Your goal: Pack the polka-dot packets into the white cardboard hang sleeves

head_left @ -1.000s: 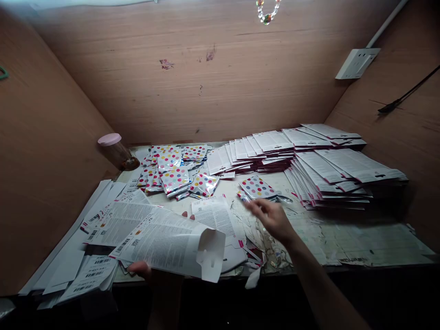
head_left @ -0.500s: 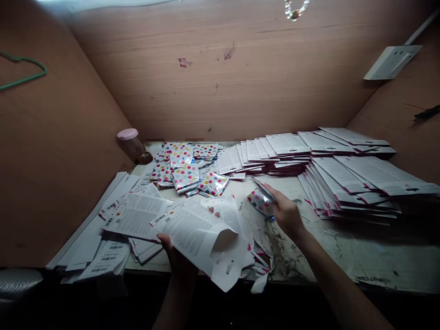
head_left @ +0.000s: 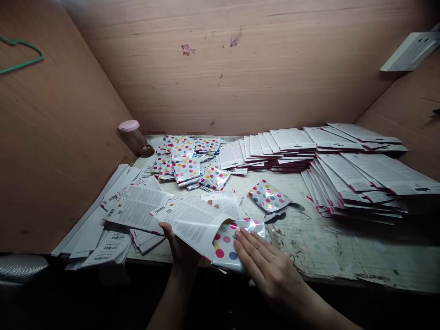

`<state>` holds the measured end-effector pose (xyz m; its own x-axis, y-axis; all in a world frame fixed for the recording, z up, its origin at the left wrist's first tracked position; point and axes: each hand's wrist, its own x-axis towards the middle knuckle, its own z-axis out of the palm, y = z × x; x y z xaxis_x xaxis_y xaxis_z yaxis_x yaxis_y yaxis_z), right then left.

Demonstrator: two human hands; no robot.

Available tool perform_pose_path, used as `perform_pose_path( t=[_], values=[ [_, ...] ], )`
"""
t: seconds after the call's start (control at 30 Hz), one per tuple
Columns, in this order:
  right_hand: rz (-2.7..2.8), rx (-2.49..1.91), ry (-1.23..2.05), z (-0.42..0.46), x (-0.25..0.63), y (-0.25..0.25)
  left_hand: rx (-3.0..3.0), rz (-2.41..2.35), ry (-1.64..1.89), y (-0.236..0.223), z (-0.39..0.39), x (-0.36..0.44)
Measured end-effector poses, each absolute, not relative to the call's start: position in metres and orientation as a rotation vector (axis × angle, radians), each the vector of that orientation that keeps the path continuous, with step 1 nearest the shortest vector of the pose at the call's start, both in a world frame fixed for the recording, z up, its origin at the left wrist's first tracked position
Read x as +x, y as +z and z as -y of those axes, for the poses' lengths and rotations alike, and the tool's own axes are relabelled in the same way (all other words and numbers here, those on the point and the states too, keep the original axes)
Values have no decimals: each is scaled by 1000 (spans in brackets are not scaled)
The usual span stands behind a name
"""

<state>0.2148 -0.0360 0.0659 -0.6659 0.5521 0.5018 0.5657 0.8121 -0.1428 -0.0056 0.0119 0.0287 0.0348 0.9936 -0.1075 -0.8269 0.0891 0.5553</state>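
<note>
My left hand [head_left: 182, 250] grips a white printed paper sleeve [head_left: 195, 224] from below, thumb on its near edge and fingertips just showing past the far edge. A shiny polka-dot packet [head_left: 227, 245] lies partly inside the sleeve's right-hand mouth. My right hand [head_left: 271, 270] holds the packet's outer part, its fingers together over the top; the thumb is hidden. Behind it, another polka-dot packet [head_left: 268, 196] rests on the worktop [head_left: 309, 247]. A pile of similar dotted packets [head_left: 185, 167] lies farther back. More printed sleeves [head_left: 139, 206] are spread beside my left hand.
Stacks of white sleeves [head_left: 360, 176] stand at the right, with a further row [head_left: 271, 144] along the back wall. A jar with a pink lid [head_left: 129, 126] leans at the back left. A green hanger [head_left: 25, 66] and a socket box [head_left: 409, 52] are on the side walls.
My right hand has come left and nearer with a dotted packet, which now sits partly in the sleeve's mouth. Another packet is uncovered on the worktop. My left hand stays on the sleeve.
</note>
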Motion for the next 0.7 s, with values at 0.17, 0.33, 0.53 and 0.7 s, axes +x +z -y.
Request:
perform_pose_path(
  t=[0.17,0.33,0.53,0.7],
  values=[
    [2518,-827,-115,36,204,75,342,-601,1541,39,-12,-10],
    [2611,-823,-126,41,204,80,408,-643,1546,47,-10,-12],
    [2545,-864,-89,45,197,73,448,-669,1501,48,-3,-13],
    [2357,-879,69,48,180,71,404,-523,1293,42,6,-1]
  ],
)
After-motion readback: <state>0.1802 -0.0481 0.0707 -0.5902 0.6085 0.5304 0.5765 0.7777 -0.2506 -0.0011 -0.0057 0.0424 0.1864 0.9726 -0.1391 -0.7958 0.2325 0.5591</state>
